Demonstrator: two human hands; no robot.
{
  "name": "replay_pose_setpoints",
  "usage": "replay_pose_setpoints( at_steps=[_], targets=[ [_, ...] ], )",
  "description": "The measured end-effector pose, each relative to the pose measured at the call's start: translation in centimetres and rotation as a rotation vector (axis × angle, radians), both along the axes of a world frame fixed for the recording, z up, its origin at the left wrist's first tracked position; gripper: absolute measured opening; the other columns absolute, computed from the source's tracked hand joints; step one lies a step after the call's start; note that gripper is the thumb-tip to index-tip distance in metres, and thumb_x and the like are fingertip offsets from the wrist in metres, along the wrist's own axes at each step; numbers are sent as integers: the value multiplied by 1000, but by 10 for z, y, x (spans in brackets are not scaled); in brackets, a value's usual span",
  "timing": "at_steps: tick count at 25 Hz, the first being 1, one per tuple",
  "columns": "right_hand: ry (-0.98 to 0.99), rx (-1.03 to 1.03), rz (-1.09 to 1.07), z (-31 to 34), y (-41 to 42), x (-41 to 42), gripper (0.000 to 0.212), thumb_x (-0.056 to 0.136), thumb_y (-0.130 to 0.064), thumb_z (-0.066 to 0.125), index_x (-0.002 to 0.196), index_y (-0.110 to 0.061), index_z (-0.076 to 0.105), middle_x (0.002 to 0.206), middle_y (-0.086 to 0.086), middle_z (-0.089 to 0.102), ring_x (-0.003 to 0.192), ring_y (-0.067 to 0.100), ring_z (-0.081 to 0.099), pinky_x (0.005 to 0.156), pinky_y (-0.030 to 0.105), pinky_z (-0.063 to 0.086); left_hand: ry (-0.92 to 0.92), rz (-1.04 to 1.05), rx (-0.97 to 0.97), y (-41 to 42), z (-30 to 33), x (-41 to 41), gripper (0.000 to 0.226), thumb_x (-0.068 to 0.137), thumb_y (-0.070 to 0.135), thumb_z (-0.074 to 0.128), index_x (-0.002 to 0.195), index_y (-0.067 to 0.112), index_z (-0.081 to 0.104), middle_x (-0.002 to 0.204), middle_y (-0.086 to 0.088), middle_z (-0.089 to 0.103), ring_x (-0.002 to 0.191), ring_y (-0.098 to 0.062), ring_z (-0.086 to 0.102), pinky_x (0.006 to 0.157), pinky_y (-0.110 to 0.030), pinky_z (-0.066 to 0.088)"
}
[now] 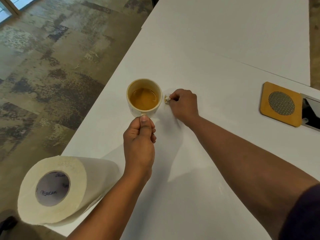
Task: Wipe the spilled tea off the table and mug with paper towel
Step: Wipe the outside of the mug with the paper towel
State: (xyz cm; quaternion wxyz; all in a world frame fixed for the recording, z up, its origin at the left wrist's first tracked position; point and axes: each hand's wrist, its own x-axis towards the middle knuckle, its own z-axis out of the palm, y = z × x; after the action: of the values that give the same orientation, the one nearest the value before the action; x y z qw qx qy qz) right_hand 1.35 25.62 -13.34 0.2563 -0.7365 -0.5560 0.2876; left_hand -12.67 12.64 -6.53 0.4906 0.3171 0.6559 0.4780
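A cream mug (144, 97) holding amber tea stands on the white table (216, 66) near its left edge. My left hand (139, 141) pinches the mug's handle from the near side. Right of the mug, my right hand (184, 104) grips a small crumpled wad of paper towel (167, 99), tea-stained, held against or very close to the mug's right wall at table level. Most of the wad is hidden inside the fingers. I cannot make out any spilled tea on the table.
A paper towel roll (57, 189) lies on its side at the table's near left corner. A wooden coaster with a metal mesh centre (281, 104) sits at the right, beside a metal cable hatch (311, 112). The table's left edge drops to patterned floor.
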Motion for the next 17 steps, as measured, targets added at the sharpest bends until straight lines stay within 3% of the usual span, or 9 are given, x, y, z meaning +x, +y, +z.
replay_pose_setpoints(
  at_steps=[5,7,9,12,14,17],
  targets=[
    [0,-179,404,13,-28,13,8,80,-11,78,78,-18,75,77,-8,70,71,7,63,65,21,48,-21,4,9,-1,0,1,38,105,42,44,77,25,64,65,10,59,60,-1,53,56,-12,47],
    [117,-218,334,26,-22,33,17,75,-14,85,69,-24,73,71,-9,70,65,4,60,63,21,47,-26,3,5,-1,0,0,38,104,43,44,77,25,65,66,9,60,61,-2,55,57,-11,48],
    [216,-127,99,32,-5,48,21,73,-12,87,66,-25,71,71,-5,70,66,8,61,64,27,50,-35,6,2,-1,0,-1,38,104,43,45,78,25,65,66,10,61,62,-2,56,59,-11,49],
    [126,-82,-55,25,8,40,15,74,-10,84,72,-20,73,83,0,74,80,16,68,76,35,57,-25,6,0,-1,-1,-2,37,104,43,45,79,25,65,65,11,60,62,-1,55,60,-11,50],
    [89,-99,15,18,5,21,9,75,-9,82,79,-15,76,88,1,75,86,20,70,79,35,59,-13,6,-1,-1,-1,-3,36,104,42,45,79,25,65,66,11,60,62,-1,55,61,-10,50],
    [6,-159,291,18,-9,2,7,79,-10,78,84,-14,76,81,-6,69,78,15,65,69,27,54,-5,13,-4,-2,0,-5,37,105,41,44,78,25,65,66,11,60,62,-1,55,60,-11,49]
  ],
)
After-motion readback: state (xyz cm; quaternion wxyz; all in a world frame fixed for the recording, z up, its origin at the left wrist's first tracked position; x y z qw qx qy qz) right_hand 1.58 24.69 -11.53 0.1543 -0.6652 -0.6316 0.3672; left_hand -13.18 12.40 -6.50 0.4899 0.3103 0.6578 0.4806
